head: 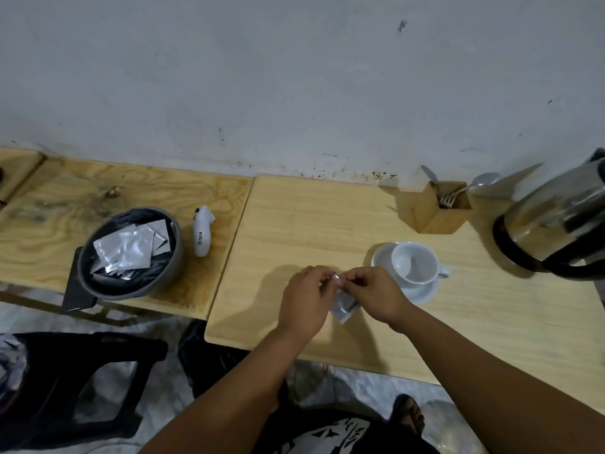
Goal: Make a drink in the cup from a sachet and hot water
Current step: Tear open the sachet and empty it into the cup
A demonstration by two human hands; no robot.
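A small silver sachet (343, 308) hangs between both hands above the light wooden table (311, 224). My left hand (306, 301) and my right hand (373, 294) each pinch its top edge, fingertips almost touching. Just right of them a white cup (415, 262) stands empty on a white saucer (422, 293), its handle pointing right. A steel electric kettle (556, 221) with a black base stands at the far right edge.
A grey bowl (131, 253) holding several silver sachets sits on the left table, with a white device (202, 235) beside it. A wooden holder (435, 208) with spoons and a fork stands by the wall. A dark stool (82, 388) is at lower left.
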